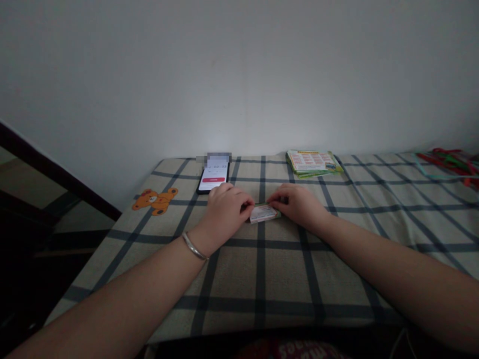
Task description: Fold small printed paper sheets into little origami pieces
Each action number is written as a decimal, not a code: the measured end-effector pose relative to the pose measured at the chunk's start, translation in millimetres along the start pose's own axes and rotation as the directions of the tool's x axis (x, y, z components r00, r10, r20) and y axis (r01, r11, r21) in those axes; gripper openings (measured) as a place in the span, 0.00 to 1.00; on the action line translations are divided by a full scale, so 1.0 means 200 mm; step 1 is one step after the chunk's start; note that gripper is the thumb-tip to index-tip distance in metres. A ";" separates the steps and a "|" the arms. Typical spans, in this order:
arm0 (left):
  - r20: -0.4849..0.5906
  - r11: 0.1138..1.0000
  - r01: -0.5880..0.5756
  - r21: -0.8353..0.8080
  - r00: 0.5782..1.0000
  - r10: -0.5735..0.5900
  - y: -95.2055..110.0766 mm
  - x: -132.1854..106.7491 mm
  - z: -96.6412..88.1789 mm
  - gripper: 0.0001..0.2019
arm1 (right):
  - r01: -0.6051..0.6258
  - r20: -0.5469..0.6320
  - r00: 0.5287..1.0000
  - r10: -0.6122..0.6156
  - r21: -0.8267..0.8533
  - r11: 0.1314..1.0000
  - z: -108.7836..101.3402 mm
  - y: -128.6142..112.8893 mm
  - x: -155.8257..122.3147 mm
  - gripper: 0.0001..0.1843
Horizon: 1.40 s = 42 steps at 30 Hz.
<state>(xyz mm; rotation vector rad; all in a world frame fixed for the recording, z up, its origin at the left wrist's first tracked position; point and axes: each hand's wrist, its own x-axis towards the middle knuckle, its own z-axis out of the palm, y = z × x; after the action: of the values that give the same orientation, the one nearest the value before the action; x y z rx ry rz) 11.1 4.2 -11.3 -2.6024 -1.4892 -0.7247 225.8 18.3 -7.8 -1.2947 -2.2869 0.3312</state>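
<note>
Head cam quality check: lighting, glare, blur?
Head view: dim light, wall palest low down, darker toward the upper corners; head view: phone screen brightest, pixelated at its top; head view: left hand and right hand show no obvious motion blur, but the paper print is too small to read.

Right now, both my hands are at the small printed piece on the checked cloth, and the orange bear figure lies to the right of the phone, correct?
Not quite: the head view shows the orange bear figure to the left of the phone. Your left hand and right hand are indeed at the small printed piece on the checked cloth.
</note>
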 end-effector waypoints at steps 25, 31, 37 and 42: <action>0.268 0.928 -0.342 0.150 0.917 0.295 0.06 -0.07 -0.12 0.14 | 0.234 -0.084 0.971 -0.225 0.116 0.965 0.00 0.03 -0.01 0.07; 0.322 0.931 -0.350 0.108 0.898 0.300 0.07 -0.07 -0.14 0.14 | 0.481 0.038 0.869 -0.494 0.172 0.860 -0.02 -0.01 -0.05 0.07; 0.333 0.952 -0.300 0.053 0.905 0.266 0.07 -0.09 -0.17 0.16 | 0.475 0.144 0.866 -0.479 0.059 0.878 -0.02 -0.03 -0.07 0.10; 0.371 0.963 -0.268 -0.037 0.891 0.262 0.07 -0.10 -0.21 0.17 | 0.491 0.167 0.857 -0.488 0.026 0.871 -0.03 -0.04 -0.07 0.10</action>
<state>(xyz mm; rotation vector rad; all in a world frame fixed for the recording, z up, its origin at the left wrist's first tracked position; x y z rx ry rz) -1.3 -29.7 20.3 -2.9701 -1.1548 -0.1943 229.2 1.4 -3.8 -0.6628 -2.6651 0.2459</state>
